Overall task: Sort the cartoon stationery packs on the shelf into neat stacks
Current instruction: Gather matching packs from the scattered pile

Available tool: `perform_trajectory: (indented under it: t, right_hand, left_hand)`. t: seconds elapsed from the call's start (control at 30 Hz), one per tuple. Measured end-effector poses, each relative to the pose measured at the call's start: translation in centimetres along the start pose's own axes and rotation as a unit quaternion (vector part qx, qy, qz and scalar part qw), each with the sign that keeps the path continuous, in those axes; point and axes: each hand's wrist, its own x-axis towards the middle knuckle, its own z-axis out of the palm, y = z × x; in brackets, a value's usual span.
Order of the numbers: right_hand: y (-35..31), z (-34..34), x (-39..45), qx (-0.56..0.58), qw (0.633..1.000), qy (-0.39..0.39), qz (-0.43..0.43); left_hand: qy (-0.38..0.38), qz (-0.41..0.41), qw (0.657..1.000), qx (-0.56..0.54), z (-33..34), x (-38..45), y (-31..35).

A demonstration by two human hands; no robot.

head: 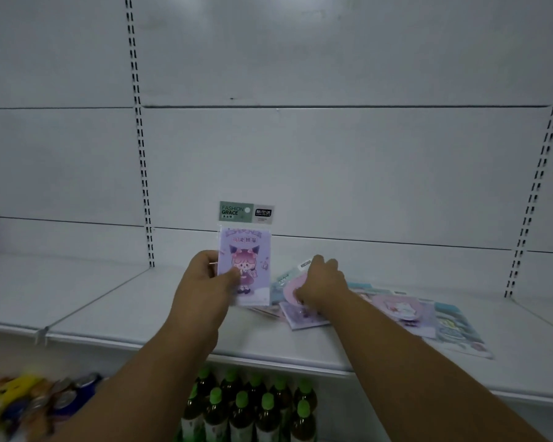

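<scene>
Head camera view showed a white shelf point(115, 301) with the work only at its beginning. The left hand point(205, 279) was closed on one purple pack point(245, 266), thumb on its front and fingers behind, and it held this pack upright above the shelf, just left of the others. The long axis of the pack ran vertically, with the green header card point(237, 211) at the top and the cartoon girl facing the camera, the right way up.

The right hand point(324, 282) lay on the loose pile of packs point(304, 317), fingers bent over a pink pack point(289, 287); I could not tell if it really gripped that pack or only pressed on it. More packs point(422, 317) were spread to the right, flat on the shelf, overlapping and turned at different angles, their long axes mostly slanted toward the shelf's front right.

No neat stack was visible yet, so I judged that nearly all the sorting remained. Below the shelf stood bottles with green caps point(253, 406).
</scene>
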Motion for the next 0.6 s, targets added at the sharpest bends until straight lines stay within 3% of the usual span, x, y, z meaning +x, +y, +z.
perform_trajectory:
  t: [0.17,0.3,0.6]
  right_hand:
    - [2.0,-1.4,-1.4,0.218,0.969,0.108,-0.032]
    - [5.6,-6.3,-3.2,0.382,0.909,0.168,-0.002]
    - [20.2,-20.3,-10.8,0.473,0.837,0.272,0.049]
  left_hand:
    - [-0.032,0.0,0.999,-0.017,2.0,-0.8,-0.5]
    - [-0.079,-0.013,0.996,-0.045,6.0,-2.2,0.6]
    - [-0.17,-0.008,0.985,-0.023,22.3,-9.2,2.2]
